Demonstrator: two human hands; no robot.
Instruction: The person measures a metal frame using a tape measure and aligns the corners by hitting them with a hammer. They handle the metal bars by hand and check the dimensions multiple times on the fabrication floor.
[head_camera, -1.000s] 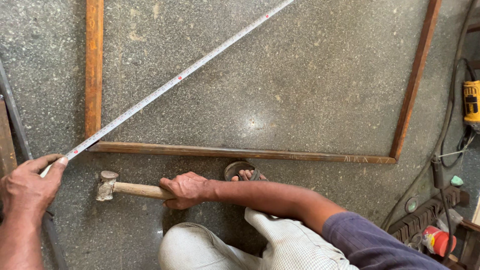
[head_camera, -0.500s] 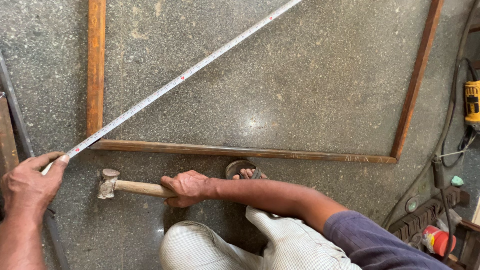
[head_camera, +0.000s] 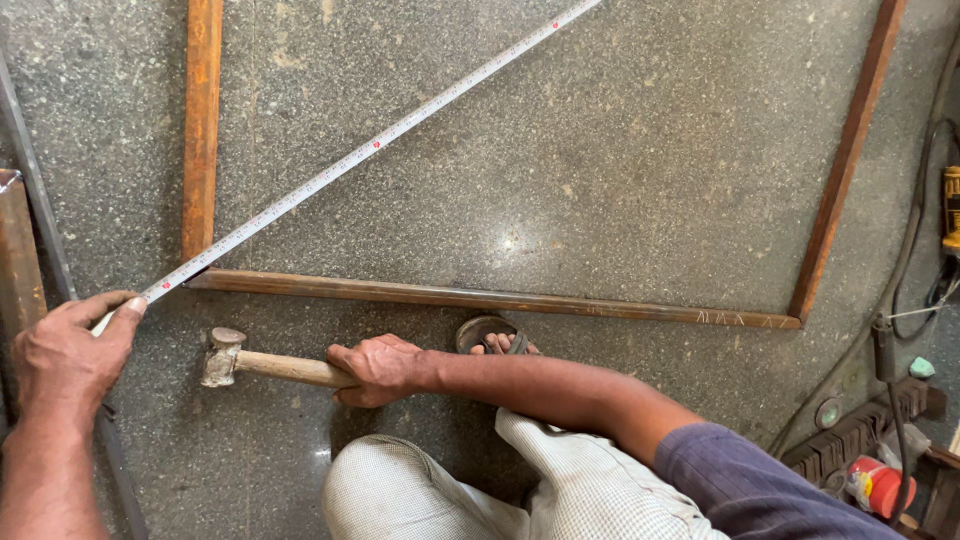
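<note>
The right hand (head_camera: 385, 368) reaches across the body, clenched around a hammer (head_camera: 265, 364) handle. The left hand (head_camera: 68, 352) pins the tape measure (head_camera: 370, 152) end with thumb and fingers beside the frame (head_camera: 480, 297) corner.

The left hand (head_camera: 70, 350) sits at the lower left of the frame, knuckles up, thumb and forefinger pinched together and pointing toward the upper right, its bare forearm dropping straight down out of the bottom edge. The right hand (head_camera: 385, 368) lies low in the centre, fingers curled into a closed grip. Its forearm stretches leftward from a blue sleeve at the lower right.
</note>
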